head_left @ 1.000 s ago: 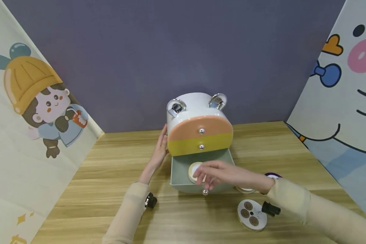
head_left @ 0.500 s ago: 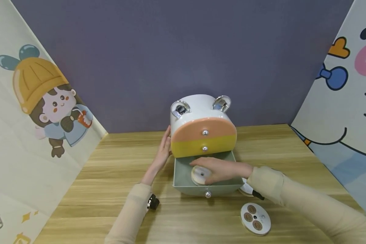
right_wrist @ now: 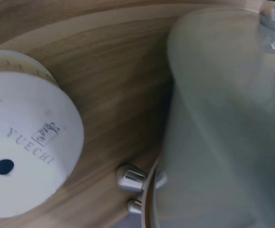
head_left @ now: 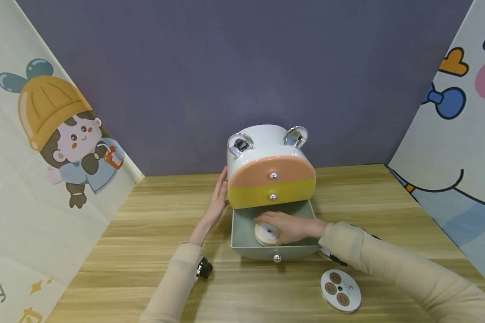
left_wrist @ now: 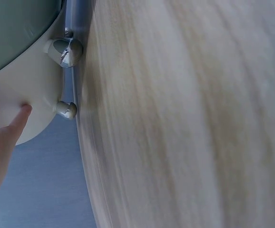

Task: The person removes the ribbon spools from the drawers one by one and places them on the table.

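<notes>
A small drawer cabinet (head_left: pixel 258 143) with a white body, silver ears, and orange and yellow fronts stands on the table. Its lowest drawer (head_left: pixel 242 224), grey-green with a silver knob, is pulled out. Inside lies a white ribbon spool (head_left: pixel 262 237), and my right hand (head_left: pixel 291 226) grips it, fingers over the far side and thumb near the front. My left hand (head_left: pixel 216 204) rests against the cabinet's left side with fairly straight fingers. In the left wrist view a finger of the left hand (left_wrist: pixel 4 137) touches the cabinet wall (left_wrist: pixel 42 90). The right wrist view does not show the right hand.
A white spool with brown discs (head_left: pixel 341 290) lies on the wooden table (head_left: pixel 145 251) at front right. Another spool, marked YUECHI (right_wrist: pixel 37 123), lies right of the drawer, partly behind the right sleeve. A purple-grey wall (head_left: pixel 226 67) stands behind.
My right hand came down from loosely above the spool and closed round it in the drawer. The left hand stayed on the cabinet's side. The head view shifted slightly.
</notes>
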{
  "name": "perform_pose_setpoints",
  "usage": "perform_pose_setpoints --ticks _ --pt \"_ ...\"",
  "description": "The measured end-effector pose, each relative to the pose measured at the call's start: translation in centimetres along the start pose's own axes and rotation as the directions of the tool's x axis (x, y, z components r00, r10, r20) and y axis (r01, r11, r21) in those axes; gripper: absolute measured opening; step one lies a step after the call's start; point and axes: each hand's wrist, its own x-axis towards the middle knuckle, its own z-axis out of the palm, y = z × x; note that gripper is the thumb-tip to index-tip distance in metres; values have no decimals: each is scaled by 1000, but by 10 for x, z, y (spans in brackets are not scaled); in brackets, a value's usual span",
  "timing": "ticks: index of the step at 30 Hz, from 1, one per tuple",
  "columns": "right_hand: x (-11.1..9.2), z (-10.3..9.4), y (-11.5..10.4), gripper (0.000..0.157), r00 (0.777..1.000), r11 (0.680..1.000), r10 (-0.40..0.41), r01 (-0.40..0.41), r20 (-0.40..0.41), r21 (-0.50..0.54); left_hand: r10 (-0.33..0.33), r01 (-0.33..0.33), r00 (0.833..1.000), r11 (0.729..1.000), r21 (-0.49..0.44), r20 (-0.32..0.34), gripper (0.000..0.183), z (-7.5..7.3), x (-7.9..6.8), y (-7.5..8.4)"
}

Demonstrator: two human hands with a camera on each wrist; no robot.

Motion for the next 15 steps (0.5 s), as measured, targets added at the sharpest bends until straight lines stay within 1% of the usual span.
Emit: perform_pose_setpoints --ticks 4,8,15 --pt "1 3 1 75 1000 1000 6 -6 -12 -18 6 -6 1000 1000 -6 4 53 0 0 1" --pt "1 4 0 74 999 999 -5 4 -34 -38 5 -5 1000 1000 -14 7 53 0 0 1" --pt "-1 4 -2 71 997 999 -5 1 -75 -52 -2 2 1000 1000 -17 10 54 0 0 0"
